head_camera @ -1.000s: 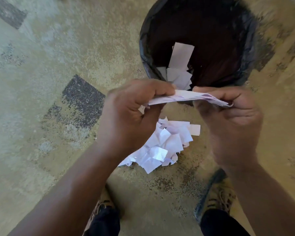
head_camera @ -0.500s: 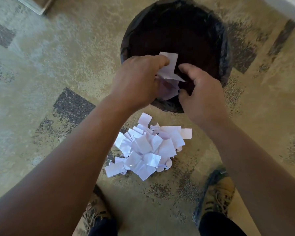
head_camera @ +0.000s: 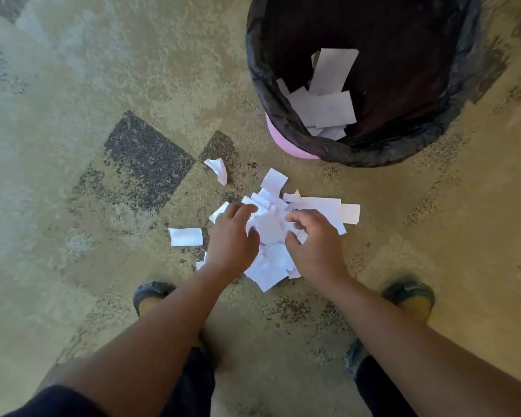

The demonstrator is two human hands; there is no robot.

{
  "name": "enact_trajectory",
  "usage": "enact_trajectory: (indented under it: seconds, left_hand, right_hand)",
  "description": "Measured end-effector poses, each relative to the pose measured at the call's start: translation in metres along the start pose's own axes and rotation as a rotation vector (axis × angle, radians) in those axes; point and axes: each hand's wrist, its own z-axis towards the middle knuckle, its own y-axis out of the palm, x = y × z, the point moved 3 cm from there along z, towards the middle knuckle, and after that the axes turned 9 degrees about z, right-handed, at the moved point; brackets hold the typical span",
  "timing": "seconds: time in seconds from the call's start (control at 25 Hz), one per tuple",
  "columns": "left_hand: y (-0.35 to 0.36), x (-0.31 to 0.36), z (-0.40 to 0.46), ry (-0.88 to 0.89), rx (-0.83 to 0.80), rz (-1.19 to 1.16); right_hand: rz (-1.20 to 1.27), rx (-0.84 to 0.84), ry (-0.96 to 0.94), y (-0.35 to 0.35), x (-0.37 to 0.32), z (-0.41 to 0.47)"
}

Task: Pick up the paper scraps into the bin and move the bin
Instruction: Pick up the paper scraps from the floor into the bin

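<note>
Paper scraps [head_camera: 271,233] piled on floor just near of bin [head_camera: 283,136] | left hand [head_camera: 230,236] and right hand [head_camera: 315,245] curled onto pile, cupping it from both sides | feather-light, floppy stuff, scoop from outer edges | strays left [head_camera: 186,236].

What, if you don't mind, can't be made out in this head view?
- Bin: far rim cut off by the top edge.
- Paper pile: middle hidden under left hand and right hand.
- Whether either hand grips scraps: fingertips buried in paper.
</note>
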Motion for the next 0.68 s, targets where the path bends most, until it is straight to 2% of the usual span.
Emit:
enact_trajectory:
  seconds: [0.08, 0.12, 0.24, 0.32, 0.48, 0.68]
  left_hand:
    - [0.038, -0.023, -0.013, -0.241, -0.212, -0.064]
    - [0.051, -0.029, -0.018, -0.312, -0.261, -0.083]
    - [0.069, -0.032, -0.023, -0.350, -0.290, -0.068]
    - [0.071, -0.032, -0.023, -0.343, -0.277, -0.047]
    - [0.060, -0.036, -0.017, -0.304, -0.242, -0.084]
    - [0.034, -0.052, -0.012, -0.277, -0.384, -0.087]
  right_hand:
    - [-0.028, -0.105, 0.438, 0.018, 0.043, -0.004]
    - [-0.031, -0.113, 0.582, 0.025, 0.056, -0.007]
    - [0.026, -0.107, 0.773, 0.044, 0.074, -0.014]
    - [0.053, -0.094, 0.786, 0.056, 0.075, -0.013]
    - [0.036, -0.067, 0.668, 0.055, 0.066, -0.006]
    - [0.079, -0.055, 0.413, 0.023, 0.048, -0.001]
